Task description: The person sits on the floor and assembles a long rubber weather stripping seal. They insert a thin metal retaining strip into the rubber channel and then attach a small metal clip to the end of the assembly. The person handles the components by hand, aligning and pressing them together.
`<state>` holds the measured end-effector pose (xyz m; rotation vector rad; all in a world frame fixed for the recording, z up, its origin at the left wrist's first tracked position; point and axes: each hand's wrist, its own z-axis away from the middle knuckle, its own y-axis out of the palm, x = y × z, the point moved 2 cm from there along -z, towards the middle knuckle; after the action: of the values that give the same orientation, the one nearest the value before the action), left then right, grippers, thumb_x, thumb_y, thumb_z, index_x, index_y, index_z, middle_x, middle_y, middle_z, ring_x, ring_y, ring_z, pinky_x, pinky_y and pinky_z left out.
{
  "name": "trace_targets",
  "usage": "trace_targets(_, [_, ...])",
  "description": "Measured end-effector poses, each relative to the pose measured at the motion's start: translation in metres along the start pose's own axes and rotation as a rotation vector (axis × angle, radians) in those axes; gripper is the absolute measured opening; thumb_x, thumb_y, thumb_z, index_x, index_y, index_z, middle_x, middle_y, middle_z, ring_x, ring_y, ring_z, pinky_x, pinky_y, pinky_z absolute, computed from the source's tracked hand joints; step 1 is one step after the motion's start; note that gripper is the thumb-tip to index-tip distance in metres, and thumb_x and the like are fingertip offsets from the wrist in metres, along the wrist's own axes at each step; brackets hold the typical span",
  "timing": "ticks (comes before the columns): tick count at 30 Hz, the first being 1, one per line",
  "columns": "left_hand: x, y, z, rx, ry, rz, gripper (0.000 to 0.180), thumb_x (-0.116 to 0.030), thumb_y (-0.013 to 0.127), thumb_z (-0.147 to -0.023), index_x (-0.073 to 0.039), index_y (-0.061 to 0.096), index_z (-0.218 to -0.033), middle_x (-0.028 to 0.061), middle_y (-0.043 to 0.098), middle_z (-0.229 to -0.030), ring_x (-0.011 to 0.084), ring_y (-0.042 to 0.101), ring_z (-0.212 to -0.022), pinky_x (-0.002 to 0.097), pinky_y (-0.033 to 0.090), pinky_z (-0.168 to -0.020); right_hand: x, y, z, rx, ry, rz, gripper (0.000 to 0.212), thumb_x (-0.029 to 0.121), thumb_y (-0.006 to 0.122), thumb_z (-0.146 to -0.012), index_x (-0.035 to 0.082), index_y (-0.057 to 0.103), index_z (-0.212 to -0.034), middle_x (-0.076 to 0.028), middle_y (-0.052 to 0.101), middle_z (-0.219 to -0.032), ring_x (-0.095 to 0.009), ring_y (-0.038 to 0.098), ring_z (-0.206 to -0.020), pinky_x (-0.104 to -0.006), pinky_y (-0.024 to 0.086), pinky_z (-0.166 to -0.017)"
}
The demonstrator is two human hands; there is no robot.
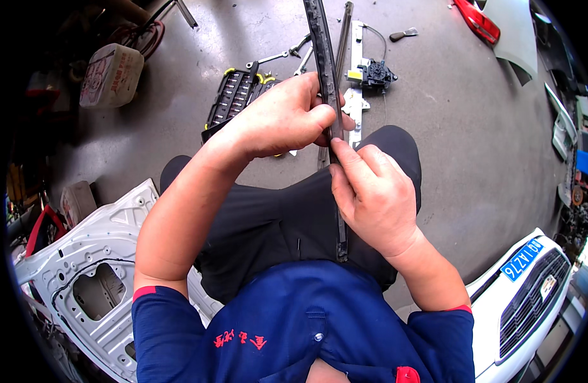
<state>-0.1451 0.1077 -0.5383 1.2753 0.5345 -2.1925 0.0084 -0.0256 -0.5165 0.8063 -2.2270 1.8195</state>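
head view: l hand clamped on blk strip, thumb on top; r hand pinching same strip just nearer the body. strip extends over the lap. socket set & wht rail w/ blk motor on flr ahead.

My left hand, farther out on my feed, is curled in a grip, the left forearm angling in from near left. My right hand sits nearer, thumb and index finger reaching leftward, other fingers bent.
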Motion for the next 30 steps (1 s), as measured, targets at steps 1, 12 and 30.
trace_targets(1, [-0.002, 0.001, 0.001, -0.001, 0.001, 0.001, 0.03, -0.013, 0.05, -0.1, 0.005, 0.054, -0.124, 0.019, 0.075, -0.116, 0.0232, 0.074, -0.104, 0.0367, 0.061, -0.089, -0.002, -0.002, -0.002, -0.054, -0.001, -0.022, 0.032, 0.008, 0.075, -0.085, 0.0, 0.071, -0.116, -0.008, 0.057, -0.084, -0.024, 0.062, -0.073, -0.0358, 0.053, -0.066])
trace_targets(12, [-0.01, 0.006, 0.004, -0.013, 0.042, 0.14, 0.029, -0.011, 0.046, -0.101, 0.005, 0.055, -0.124, 0.0178, 0.074, -0.115, 0.0243, 0.074, -0.103, 0.0386, 0.061, -0.09, -0.007, -0.011, -0.014, -0.08, 0.035, -0.041, 0.016, 0.008, 0.076, -0.083, 0.005, 0.07, -0.098, -0.008, 0.058, -0.085, -0.028, 0.063, -0.074, -0.0387, 0.053, -0.067])
trace_targets(30, [0.0, 0.008, 0.003, 0.007, 0.169, 0.106, 0.042, -0.002, 0.062, -0.09, 0.005, 0.051, -0.13, 0.0168, 0.074, -0.118, 0.0205, 0.071, -0.109, 0.0344, 0.059, -0.09, -0.007, 0.003, -0.011, -0.2, 0.023, -0.049, 0.013, 0.004, 0.076, -0.078, 0.007, 0.069, -0.089, -0.006, 0.055, -0.079, -0.024, 0.061, -0.068, -0.0364, 0.051, -0.06])
